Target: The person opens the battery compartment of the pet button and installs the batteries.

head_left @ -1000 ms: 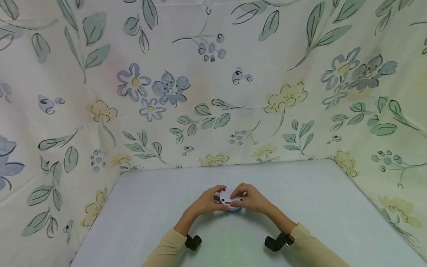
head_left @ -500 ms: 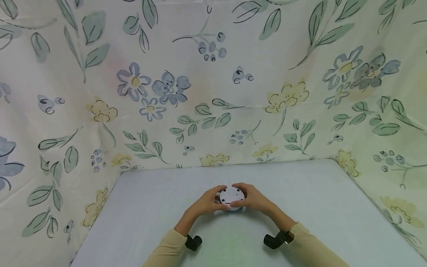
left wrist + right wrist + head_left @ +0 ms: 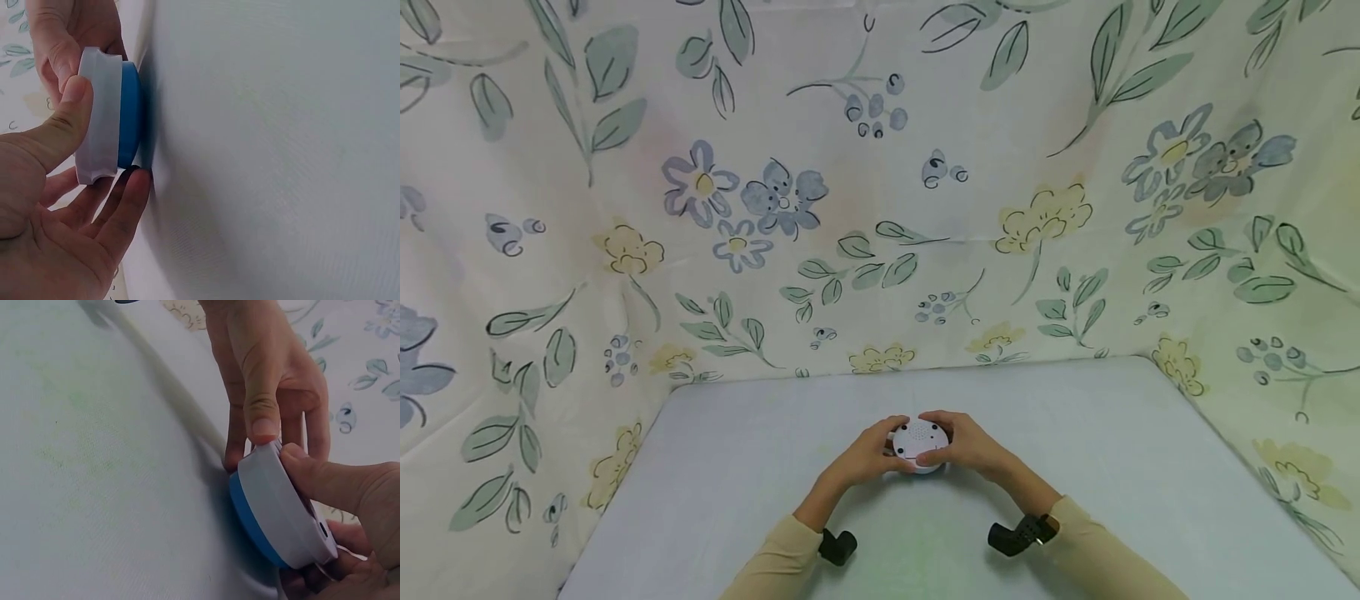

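A round white device [image 3: 921,440] with a blue underside lies between both hands at mid-table. Its upward face has a patch of small holes, several dark spots and a thin dark line near the front. My left hand [image 3: 867,452] holds its left side, thumb at the front rim. On the right side my right hand [image 3: 976,447] grips it, thumb on the front edge and fingers behind. The left wrist view shows the device [image 3: 102,119] edge-on, the blue part close to the table; whether it touches is unclear. Fingers behind it are partly hidden.
The pale cloth-covered table [image 3: 760,433] stretches around the hands on all sides. A floral curtain [image 3: 880,208] rises behind the table's back edge and along both sides. Black wrist cameras, such as the right one [image 3: 1013,538], hang inside the forearms.
The right hand's fingers have moved off the device's top face to its far right rim. The dark line near the front looks thinner. The left hand has barely moved.
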Demonstrator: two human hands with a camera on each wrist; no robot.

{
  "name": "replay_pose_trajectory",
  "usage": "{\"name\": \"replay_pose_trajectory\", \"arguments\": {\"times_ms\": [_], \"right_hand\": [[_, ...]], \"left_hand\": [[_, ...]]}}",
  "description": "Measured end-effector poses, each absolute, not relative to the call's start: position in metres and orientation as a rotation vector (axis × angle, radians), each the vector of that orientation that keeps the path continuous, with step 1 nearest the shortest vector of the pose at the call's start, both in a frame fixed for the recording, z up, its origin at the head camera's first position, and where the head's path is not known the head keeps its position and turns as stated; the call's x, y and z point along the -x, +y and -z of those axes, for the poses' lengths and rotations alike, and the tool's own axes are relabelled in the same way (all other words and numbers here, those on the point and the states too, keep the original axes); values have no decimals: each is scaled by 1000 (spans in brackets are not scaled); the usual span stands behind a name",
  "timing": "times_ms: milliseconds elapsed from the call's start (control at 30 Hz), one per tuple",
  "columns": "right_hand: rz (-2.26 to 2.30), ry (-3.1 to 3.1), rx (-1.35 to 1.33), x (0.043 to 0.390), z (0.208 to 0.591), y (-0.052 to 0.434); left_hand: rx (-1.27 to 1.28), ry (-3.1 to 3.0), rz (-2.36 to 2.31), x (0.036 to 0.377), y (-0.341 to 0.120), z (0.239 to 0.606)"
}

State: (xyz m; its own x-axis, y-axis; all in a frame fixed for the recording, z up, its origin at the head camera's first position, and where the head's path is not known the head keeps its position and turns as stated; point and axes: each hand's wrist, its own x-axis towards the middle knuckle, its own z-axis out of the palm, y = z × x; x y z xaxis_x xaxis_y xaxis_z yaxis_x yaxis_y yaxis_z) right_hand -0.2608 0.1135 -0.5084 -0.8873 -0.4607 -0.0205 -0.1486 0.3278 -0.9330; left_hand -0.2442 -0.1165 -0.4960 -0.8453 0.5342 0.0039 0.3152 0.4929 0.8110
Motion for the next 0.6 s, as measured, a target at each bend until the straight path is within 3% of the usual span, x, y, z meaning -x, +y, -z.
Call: {"name": "replay_pose_trajectory", "arguments": {"times_ms": [600], "right_hand": [[1601, 2272, 436, 258, 501, 110]], "left_hand": [[-712, 2517, -1281, 241, -115, 497]]}}
